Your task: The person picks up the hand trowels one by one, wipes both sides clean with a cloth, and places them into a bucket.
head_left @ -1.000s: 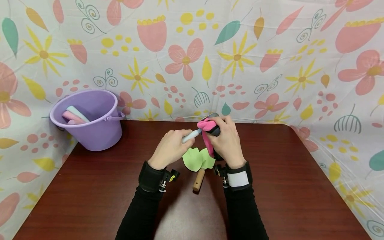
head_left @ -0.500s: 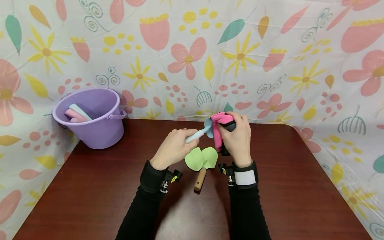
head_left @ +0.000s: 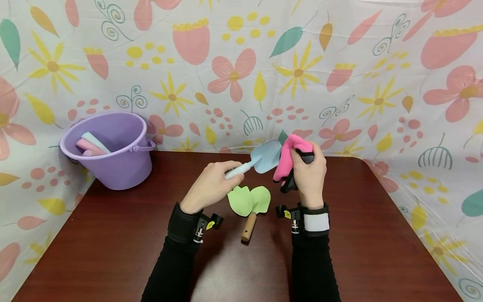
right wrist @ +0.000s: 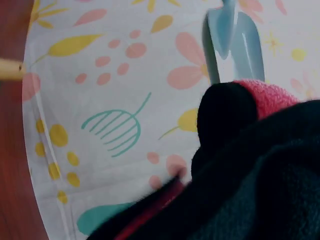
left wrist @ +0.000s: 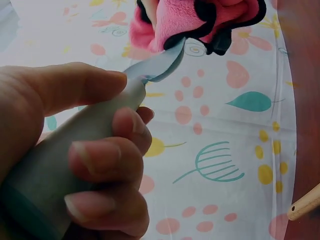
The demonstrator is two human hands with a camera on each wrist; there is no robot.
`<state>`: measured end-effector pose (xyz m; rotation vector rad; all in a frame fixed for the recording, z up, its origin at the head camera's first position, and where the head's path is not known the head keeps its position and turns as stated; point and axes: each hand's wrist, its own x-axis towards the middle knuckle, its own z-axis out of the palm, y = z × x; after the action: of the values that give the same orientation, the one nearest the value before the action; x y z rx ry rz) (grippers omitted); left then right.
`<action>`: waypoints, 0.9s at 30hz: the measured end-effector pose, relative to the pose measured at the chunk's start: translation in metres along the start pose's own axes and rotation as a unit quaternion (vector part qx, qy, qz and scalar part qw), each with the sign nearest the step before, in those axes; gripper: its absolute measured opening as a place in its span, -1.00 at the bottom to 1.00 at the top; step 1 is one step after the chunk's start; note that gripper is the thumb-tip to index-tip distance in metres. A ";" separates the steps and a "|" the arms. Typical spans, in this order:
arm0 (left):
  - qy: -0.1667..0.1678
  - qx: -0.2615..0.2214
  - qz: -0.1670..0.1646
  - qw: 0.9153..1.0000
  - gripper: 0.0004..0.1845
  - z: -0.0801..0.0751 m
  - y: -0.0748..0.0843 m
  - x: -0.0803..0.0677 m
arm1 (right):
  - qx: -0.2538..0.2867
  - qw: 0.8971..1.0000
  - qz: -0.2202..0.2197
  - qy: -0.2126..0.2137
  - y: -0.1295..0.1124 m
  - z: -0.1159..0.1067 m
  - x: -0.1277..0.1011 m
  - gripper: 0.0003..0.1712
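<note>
My left hand [head_left: 211,184] grips the pale handle of a light blue garden trowel [head_left: 267,157], thumb laid along it in the left wrist view. The trowel's blade points up and right, close beside a pink and black cloth [head_left: 288,156]. My right hand [head_left: 312,178] holds this bunched, fuzzy cloth above the far part of the table. In the right wrist view the dark side of the cloth [right wrist: 225,175] covers much of the picture and hides the fingers, with the trowel blade [right wrist: 245,45] just beyond its pink edge.
A light green tool with two rounded lobes [head_left: 260,200] and a wooden handle [head_left: 248,227] lies on the dark wooden table [head_left: 113,251] below the hands. At back left stands a purple bucket [head_left: 128,170] with pink and pale blue rods inside. A flowered sheet [head_left: 234,117] hangs behind.
The cloth in my right hand has moved right, away from my left hand. The trowel's blade, mostly covered by the cloth before, now shows fully. My left hand keeps its grip.
</note>
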<state>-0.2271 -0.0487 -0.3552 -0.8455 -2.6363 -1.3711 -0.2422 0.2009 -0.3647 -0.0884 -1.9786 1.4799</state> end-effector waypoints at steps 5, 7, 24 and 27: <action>-0.002 -0.045 -0.009 0.999 -0.89 -0.003 0.000 -0.002 | 0.110 0.993 0.035 -0.006 0.008 -0.002 0.004 -0.66; 0.000 -0.068 -0.005 0.998 -0.88 -0.004 0.001 -0.002 | 0.133 0.990 0.052 -0.012 0.011 -0.003 0.005 -0.65; -0.023 -0.133 0.015 0.991 -0.56 0.014 0.003 0.003 | 0.520 0.794 0.221 -0.223 -0.004 0.015 -0.012 -0.76; -0.029 -0.138 0.013 0.990 -0.57 0.015 0.003 0.005 | 0.586 0.737 0.235 -0.240 -0.007 0.017 -0.013 -0.78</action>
<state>-0.2271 -0.0333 -0.3607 -0.9572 -2.5013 -1.7589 -0.2386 0.1786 -0.3669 0.4092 -0.9652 3.0734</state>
